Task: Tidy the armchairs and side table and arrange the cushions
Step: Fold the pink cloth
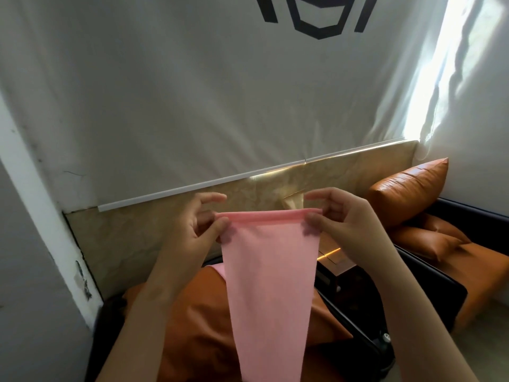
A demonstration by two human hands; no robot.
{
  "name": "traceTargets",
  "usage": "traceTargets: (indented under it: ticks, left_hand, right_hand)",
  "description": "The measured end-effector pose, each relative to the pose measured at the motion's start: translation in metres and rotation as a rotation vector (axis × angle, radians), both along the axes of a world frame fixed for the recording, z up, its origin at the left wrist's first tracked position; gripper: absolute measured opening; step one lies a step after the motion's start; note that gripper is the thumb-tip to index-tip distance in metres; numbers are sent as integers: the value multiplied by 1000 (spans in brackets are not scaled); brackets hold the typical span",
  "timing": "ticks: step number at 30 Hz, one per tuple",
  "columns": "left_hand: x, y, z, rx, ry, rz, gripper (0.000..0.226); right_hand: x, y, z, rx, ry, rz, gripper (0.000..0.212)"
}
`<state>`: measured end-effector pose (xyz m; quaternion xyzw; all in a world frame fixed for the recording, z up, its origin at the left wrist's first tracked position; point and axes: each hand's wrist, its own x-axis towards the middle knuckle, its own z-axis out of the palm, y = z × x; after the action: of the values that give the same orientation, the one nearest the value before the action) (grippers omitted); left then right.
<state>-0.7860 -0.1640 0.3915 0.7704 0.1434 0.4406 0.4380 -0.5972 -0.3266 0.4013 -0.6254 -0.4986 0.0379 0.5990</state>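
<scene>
A pink cloth [268,285] hangs folded in front of me, held up by its top edge. My left hand [198,224] pinches the cloth's top left corner and my right hand [338,216] pinches its top right corner. Below the cloth lies an orange leather armchair [192,321], partly hidden by it. A second orange armchair [429,244] stands at the right, with an orange cushion [407,188] leaning upright at its back. Between the two chairs sits a dark glossy side table [341,274], mostly hidden behind the cloth and my right arm.
A white fabric banner [192,92] with a black logo covers the wall behind the chairs. A tan marbled panel [154,230] runs along the wall below it. A white pillar [41,216] stands at the left. Bright light comes through a curtain [468,78] at the right.
</scene>
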Motion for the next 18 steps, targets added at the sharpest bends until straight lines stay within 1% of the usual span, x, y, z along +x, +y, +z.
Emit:
traceTargets:
  ticks: [1,3,5,8,10,13,16,18]
  left_hand:
    - [-2,2,1,34,11,9,23]
    - [-5,1,3,156,18,30,15]
    - [-6,-3,4,202,-31,45,10]
    - [-6,-12,7,165,-143,-3,6]
    - [-6,-19,11,158,-199,-17,7]
    - [-6,-27,19,92,-271,-4,9]
    - [-7,-32,26,50,-281,-16,3]
    - [-8,-33,31,-9,-275,-33,8]
  right_hand:
    - [0,-1,1,-12,-28,-16,23]
    - [-2,-2,2,-16,-73,-30,16]
    - [-4,-4,2,13,-80,-11,11]
    - [-7,-7,5,89,-42,107,7]
    - [-11,-8,9,143,8,185,8]
    - [-18,-9,14,232,67,215,12]
    - [-20,-9,18,318,174,231,19]
    - [-19,-10,19,328,271,253,22]
